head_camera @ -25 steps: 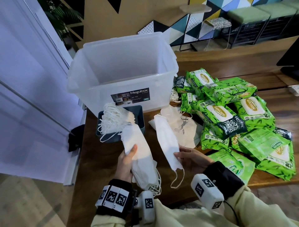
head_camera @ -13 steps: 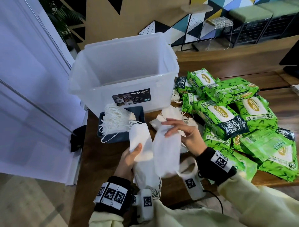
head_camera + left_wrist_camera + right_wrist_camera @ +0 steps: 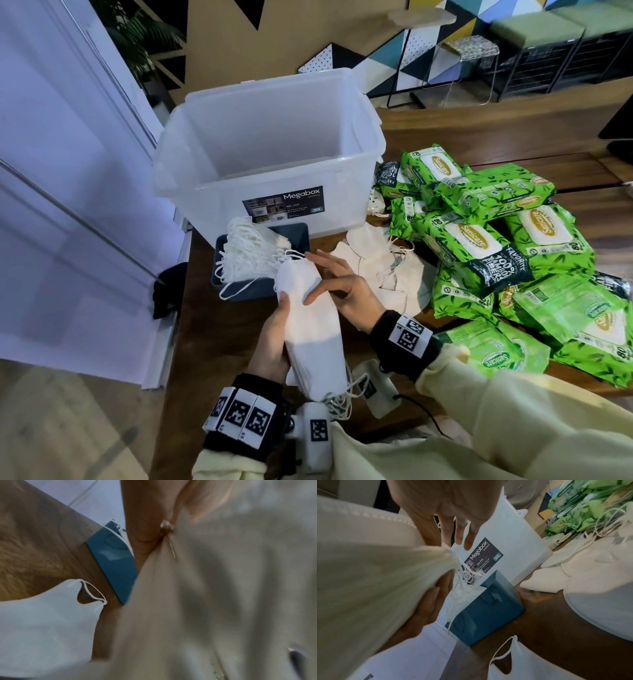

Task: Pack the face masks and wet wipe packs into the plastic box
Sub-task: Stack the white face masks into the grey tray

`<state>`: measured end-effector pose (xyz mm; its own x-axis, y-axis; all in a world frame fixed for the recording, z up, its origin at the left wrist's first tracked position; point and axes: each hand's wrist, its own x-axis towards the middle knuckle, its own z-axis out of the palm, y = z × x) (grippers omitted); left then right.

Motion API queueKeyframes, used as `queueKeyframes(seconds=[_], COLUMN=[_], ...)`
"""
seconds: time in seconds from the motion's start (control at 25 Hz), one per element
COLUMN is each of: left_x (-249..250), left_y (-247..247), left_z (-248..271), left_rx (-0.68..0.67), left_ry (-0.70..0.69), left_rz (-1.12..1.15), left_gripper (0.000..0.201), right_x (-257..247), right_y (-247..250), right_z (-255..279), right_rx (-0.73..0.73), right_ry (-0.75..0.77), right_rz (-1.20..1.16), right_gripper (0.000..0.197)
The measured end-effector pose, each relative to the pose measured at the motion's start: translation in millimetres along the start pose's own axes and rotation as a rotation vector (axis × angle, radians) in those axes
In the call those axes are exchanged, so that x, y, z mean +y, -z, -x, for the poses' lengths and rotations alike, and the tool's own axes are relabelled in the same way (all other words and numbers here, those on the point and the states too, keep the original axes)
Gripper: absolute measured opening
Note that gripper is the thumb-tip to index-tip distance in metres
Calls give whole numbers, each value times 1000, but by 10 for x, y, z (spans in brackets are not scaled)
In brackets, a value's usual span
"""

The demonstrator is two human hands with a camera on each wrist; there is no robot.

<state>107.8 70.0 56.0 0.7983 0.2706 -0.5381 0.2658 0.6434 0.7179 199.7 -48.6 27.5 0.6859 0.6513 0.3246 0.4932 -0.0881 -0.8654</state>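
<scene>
My left hand (image 3: 275,330) grips a stack of white face masks (image 3: 313,337) above the table's near edge, thumb on top. My right hand (image 3: 330,282) lies against the stack's right side with straight fingers (image 3: 462,531) and the thumb across its top. Up close the stack (image 3: 223,595) (image 3: 368,574) fills both wrist views. The clear plastic box (image 3: 191,161) (image 3: 513,534) stands just beyond, with nothing visible inside. More masks (image 3: 251,255) fill a small blue tray (image 3: 301,236) (image 3: 488,615) (image 3: 113,561). Loose masks (image 3: 383,277) (image 3: 599,588) lie to the right. Green wet wipe packs (image 3: 496,240) are heaped at the right.
The wooden table (image 3: 212,335) ends at a white wall panel (image 3: 68,205) on the left. A white plug (image 3: 375,205) lies between box and wipes. Benches and a side table (image 3: 472,48) stand beyond the table.
My right hand brought its single mask over and laid it on the stack in my left hand. It now rests flat against that stack, which has risen toward the blue tray.
</scene>
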Motion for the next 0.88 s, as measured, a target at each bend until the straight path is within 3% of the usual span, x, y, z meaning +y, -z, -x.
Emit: queueKeyframes(seconds=[0.12, 0.24, 0.32, 0.4, 0.44, 0.6, 0.72, 0.88], left_x=[-43, 1, 39, 73, 71, 59, 86, 95], left_y=[66, 132, 183, 187, 159, 84, 211, 262], left_z=[-22, 13, -29, -98, -126, -113, -157, -202], left_rx=[11, 3, 34, 64, 63, 76, 197, 313], left_ry=[-84, -113, -131, -144, -149, -163, -167, -169], left_rz=[-143, -191, -222, -231, -218, -222, -213, -162], left_gripper=[57, 43, 37, 32, 31, 43, 46, 47], right_x=[-43, -59, -123, -241, -294, -283, -154, -189], right_y=[-47, -21, -1, -60, -129, -340, -392, -500], right_z=[-18, -52, -51, -41, -30, -37, 76, 149], right_rx=[-22, -40, -29, -145, -210, -209, -275, -374], right_ry=[27, 33, -176, -412, -456, -408, -551, -668], right_rz=[62, 122, -61, -265, -295, -307, -347, -313], right_gripper=[25, 34, 47, 60, 64, 71, 85, 72])
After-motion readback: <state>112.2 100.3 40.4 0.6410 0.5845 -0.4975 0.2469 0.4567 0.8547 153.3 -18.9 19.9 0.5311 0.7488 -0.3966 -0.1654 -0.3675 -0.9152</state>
